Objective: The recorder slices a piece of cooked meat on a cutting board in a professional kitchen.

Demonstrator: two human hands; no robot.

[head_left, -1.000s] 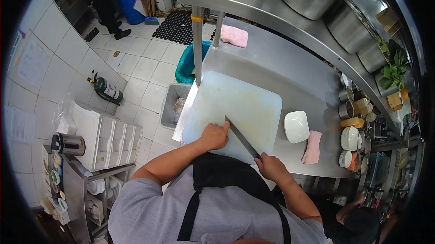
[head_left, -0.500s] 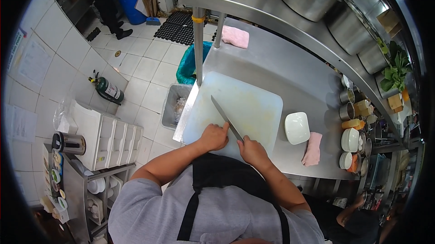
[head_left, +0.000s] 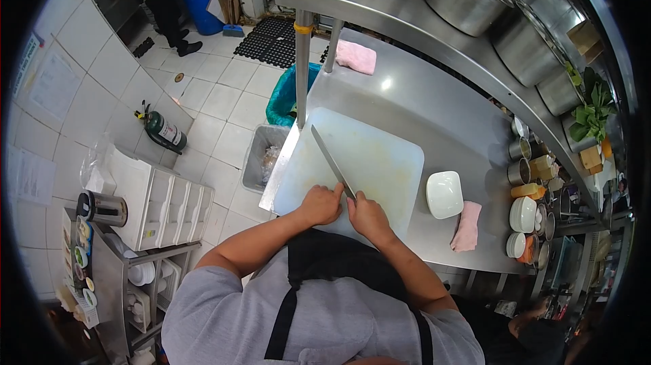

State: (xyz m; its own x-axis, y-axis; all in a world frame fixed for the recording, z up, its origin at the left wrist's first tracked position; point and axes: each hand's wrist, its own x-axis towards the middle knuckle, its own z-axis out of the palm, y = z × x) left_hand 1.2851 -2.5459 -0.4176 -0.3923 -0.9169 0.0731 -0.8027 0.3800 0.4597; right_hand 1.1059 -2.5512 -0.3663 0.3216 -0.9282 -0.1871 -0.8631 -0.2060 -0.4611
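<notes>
The steel bench (head_left: pixel 434 104) carries a white cutting board (head_left: pixel 369 165) just beyond the fingers. The right hand (head_left: pixel 366 214) is closed round the knife (head_left: pixel 330 159), blade lying across the board. The left hand (head_left: pixel 321 203), fingers curled, rests empty beside it.

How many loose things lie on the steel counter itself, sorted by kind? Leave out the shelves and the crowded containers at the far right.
Pink cloths: 2, one at the far end, one near the right
White cutting board: 1
Knife, held by the right hand beside the left hand: 1
White square dish: 1
Total: 5
</notes>
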